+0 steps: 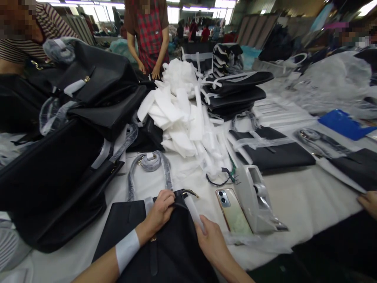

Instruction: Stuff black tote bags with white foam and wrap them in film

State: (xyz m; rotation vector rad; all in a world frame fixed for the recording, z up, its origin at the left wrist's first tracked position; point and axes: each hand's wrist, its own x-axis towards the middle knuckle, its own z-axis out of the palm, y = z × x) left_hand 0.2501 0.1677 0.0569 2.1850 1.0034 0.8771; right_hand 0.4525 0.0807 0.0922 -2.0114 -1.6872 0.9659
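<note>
Nearby, a phone [235, 214] lies between the bag [179, 247] and tape dispenser [246, 192].

We see a smooth, leather-like black bag [176, 245] with a low sheen, its handle [131, 179] in glossy clear plastic; matt, foam-like white strips [180, 122]; a glossy-backed phone [235, 214]; a hard-plastic tape dispenser [247, 200]; a matt, cloth-like bench cover [297, 196].

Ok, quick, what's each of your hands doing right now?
Left hand: closed, holding the black bag near its top edge.
Right hand: closed, fingers pinching a white strip.
</note>
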